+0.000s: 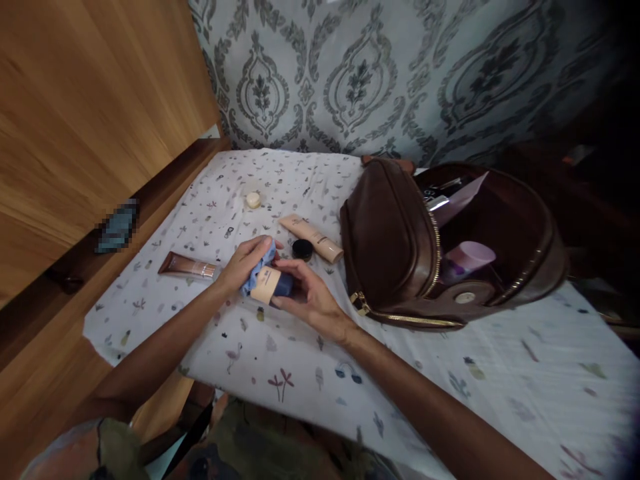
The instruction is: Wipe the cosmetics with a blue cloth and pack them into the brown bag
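Observation:
Both my hands meet over the table around a small cosmetic bottle (pixel 265 285), peach on one part and dark blue on the other. My left hand (pixel 243 267) is closed on a crumpled light-blue cloth (pixel 256 268), which presses against the bottle's left end. At the dark-blue end, my right hand (pixel 317 303) grips the bottle between thumb and fingers. Just beyond the hands lie a small round black-lidded jar (pixel 302 249) and a peach squeeze tube (pixel 313 237). A brown tube with a shiny cap (pixel 187 265) lies left of my left hand.
An unzipped brown leather bag (pixel 393 233) stands to the right, with a pinkish-purple container (pixel 470 257) and other items inside. A small cream-lidded jar (pixel 253 199) sits farther back on the patterned tablecloth (pixel 280 373). Wooden furniture (pixel 100 87) borders the left; a patterned wall (pixel 320 73) rises behind.

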Available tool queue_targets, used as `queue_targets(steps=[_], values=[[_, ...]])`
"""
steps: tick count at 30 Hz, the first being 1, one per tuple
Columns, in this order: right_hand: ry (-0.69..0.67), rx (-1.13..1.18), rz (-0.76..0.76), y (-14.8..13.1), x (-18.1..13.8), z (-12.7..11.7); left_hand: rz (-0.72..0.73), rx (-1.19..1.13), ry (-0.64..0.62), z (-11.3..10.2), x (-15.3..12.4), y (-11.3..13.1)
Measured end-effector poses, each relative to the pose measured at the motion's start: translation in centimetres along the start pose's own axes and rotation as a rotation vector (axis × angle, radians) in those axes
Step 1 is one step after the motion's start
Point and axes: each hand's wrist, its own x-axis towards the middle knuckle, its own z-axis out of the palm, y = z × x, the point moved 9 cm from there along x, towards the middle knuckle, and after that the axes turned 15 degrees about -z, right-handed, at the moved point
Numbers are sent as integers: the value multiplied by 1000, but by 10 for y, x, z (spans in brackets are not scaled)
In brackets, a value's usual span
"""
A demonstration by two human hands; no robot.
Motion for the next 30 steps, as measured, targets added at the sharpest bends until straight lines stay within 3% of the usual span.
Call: queue_targets(steps=[4,8,12,18,21,24,26,30], values=[[275,460,198,17,-3,-6,-36,-237,32,4,-3,-9],[417,633,213,22,-2,-10,93,-183,107,13,-11,-12],[402,461,144,18,-1,-14,171,-110,74,19,-13,-12],[171,68,164,11,-2,-8,234,1,53,15,-18,9],[156,150,232,15,-4,-6,274,42,40,18,-23,15],[282,311,245,18,-4,-11,322,110,73,17,-26,14],[364,376,211,18,-3,-15,415,228,77,20,-29,15],[368,438,218,20,-2,-11,597,524,101,30,-33,14]])
